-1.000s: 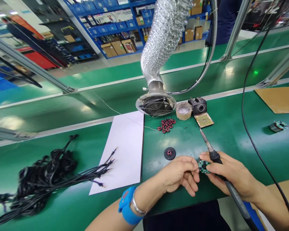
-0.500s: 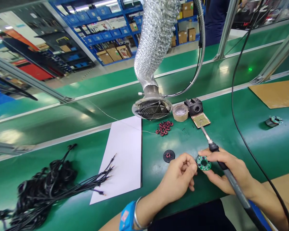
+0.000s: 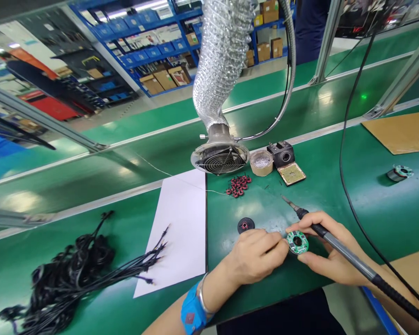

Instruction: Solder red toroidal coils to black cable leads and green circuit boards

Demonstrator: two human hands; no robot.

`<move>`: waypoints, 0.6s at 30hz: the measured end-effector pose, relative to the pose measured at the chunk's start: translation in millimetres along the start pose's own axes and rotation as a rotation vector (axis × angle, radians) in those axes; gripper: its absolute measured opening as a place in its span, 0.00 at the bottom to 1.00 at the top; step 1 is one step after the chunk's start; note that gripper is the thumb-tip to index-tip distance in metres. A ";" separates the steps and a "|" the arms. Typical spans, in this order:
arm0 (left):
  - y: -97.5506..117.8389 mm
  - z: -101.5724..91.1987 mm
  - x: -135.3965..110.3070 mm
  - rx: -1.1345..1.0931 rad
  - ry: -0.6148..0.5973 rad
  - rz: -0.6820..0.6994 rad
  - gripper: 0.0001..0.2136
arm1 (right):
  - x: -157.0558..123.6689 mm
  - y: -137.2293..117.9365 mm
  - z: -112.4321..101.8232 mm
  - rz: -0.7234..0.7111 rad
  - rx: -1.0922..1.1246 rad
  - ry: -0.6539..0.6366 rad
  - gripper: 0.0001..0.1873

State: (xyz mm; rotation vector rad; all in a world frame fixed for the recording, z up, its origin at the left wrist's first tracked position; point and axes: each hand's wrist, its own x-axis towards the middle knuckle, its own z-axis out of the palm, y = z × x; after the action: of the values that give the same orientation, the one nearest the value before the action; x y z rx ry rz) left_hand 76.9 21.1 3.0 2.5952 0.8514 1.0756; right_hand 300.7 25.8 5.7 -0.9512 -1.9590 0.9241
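My right hand (image 3: 338, 260) is closed, pinching a ring-shaped green circuit board (image 3: 303, 246) between thumb and fingers. The same hand also holds a soldering iron (image 3: 331, 241), whose tip points up and left above the table. Curled fingers of my left hand (image 3: 260, 256) meet the left edge of the board; whatever they pinch is hidden. Just above that hand lies a black disc (image 3: 241, 229) with a small red-wound ring coil (image 3: 245, 225) on it. Farther back is a pile of similar red-and-black coils (image 3: 238, 186).
A fume extractor hood (image 3: 219, 160) hangs over the table. Behind the coils stand a solder-filled round tub (image 3: 261, 164) and an iron stand (image 3: 282, 156) with a sponge tray. Black cables (image 3: 73, 279) overlap white paper (image 3: 181, 232). A cylindrical part (image 3: 400, 173) sits at right.
The iron's tip has left the sponge tray, swinging left and down. My left hand has turned knuckles-up beside the board. The board has shifted slightly down and right.
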 end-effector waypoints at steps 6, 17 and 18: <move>18.3 12.8 1.2 -0.912 -0.030 -0.956 0.13 | 2.3 4.1 1.7 -0.360 -0.227 0.095 0.22; 14.1 19.9 -3.8 -0.541 0.246 -0.533 0.04 | 0.9 5.4 9.6 -0.359 -0.170 0.134 0.23; 12.6 21.3 -4.1 -0.609 0.280 -0.552 0.03 | 0.2 5.7 9.5 -0.342 -0.131 0.122 0.23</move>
State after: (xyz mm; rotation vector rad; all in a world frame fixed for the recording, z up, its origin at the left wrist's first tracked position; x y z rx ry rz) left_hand 94.9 9.1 -9.6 1.6126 1.0151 1.2767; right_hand 294.2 26.1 -3.3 -0.6945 -2.0140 0.5377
